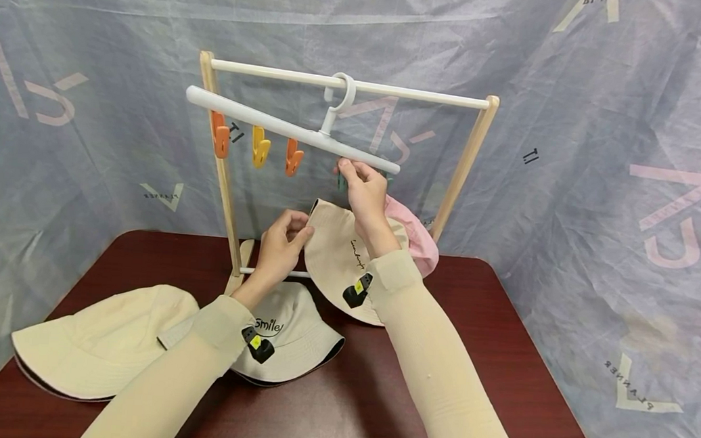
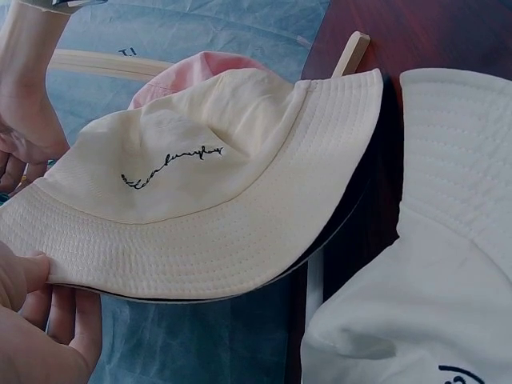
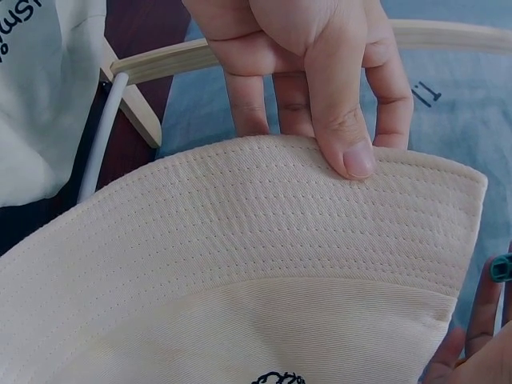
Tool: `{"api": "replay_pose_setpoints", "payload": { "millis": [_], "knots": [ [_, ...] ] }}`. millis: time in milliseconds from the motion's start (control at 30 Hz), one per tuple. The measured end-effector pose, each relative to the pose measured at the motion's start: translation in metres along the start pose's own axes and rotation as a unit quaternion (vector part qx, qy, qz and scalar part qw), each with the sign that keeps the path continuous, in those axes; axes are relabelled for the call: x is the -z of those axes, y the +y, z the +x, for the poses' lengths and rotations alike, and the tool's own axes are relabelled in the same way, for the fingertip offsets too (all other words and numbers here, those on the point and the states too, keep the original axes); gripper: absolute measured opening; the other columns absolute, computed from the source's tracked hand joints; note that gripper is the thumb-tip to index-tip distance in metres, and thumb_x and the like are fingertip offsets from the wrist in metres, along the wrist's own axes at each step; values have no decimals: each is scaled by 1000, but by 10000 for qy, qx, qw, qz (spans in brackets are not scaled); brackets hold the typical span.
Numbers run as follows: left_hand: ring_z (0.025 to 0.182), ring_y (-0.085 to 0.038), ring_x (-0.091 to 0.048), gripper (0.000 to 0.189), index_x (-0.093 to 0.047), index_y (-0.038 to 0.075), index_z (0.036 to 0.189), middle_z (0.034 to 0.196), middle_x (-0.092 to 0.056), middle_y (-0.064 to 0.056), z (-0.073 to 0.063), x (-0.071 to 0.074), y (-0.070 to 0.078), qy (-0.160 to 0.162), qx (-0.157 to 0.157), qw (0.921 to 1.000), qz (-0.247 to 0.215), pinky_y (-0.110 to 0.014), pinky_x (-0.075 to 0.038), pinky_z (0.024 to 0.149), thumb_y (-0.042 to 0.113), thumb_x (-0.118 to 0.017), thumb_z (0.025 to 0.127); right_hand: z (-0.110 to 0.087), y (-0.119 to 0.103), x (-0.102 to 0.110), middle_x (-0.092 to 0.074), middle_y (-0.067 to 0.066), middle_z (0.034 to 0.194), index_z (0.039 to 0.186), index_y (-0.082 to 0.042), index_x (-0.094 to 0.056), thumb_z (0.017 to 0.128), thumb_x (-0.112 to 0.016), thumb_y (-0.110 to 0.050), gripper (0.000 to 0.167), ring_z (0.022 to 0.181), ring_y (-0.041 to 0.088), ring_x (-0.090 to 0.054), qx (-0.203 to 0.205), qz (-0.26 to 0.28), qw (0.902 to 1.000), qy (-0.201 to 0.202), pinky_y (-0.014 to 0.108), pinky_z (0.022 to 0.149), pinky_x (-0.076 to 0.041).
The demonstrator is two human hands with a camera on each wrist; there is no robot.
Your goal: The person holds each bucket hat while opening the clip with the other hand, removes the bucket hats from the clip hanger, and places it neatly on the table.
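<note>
A beige bucket hat [image 1: 333, 245] with dark script hangs below the right part of a white hanger [image 1: 271, 124], tilted, its brim turned left. My left hand [image 1: 282, 241] pinches that brim between thumb and fingers, as the right wrist view shows plainly on the brim [image 3: 240, 200]. Up at the hanger bar, my right hand [image 1: 366, 189] grips a green clothespin [image 1: 341, 181]; in the right wrist view only the tip of a teal clothespin [image 3: 502, 268] shows beside the fingers. Behind the beige hat is a pink hat [image 1: 416, 237], partly hidden.
The hanger hooks over the top rail of a wooden rack [image 1: 469, 166], sloping down to the right. Orange [image 1: 220, 139] and yellow [image 1: 260, 148] clothespins hang from its left half. On the dark red table [image 1: 497, 392] lie a "Smile" hat [image 1: 295, 310] and a cream hat [image 1: 110, 338].
</note>
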State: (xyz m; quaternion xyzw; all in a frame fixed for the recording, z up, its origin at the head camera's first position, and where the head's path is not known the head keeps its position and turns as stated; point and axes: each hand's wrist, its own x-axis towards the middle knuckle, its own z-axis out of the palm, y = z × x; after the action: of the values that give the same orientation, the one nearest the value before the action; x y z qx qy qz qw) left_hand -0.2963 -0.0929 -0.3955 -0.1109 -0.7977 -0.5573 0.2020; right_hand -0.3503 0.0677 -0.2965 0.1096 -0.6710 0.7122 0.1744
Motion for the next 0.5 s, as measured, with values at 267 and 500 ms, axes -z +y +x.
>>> {"api": "replay_pose_setpoints", "payload": {
  "millis": [267,500],
  "knots": [
    [104,-27,-71,24,-65,11,126,115,-73,-10,0,0,-1,-36,61,10000,-11,-35,-54,86,23,-69,106,-1,0,0,-78,15,103,113,-3,-79,105,-69,-26,26,100,9,-67,-25,33,10000,37,22,88,-45],
    [103,-27,-71,24,-65,11,126,115,-73,-10,0,1,-1,-65,60,9999,-61,-37,-54,87,24,-69,106,0,1,-1,-77,22,107,113,0,-79,105,-69,-26,29,99,7,-66,13,-6,10000,66,21,89,-43]
  ]
}}
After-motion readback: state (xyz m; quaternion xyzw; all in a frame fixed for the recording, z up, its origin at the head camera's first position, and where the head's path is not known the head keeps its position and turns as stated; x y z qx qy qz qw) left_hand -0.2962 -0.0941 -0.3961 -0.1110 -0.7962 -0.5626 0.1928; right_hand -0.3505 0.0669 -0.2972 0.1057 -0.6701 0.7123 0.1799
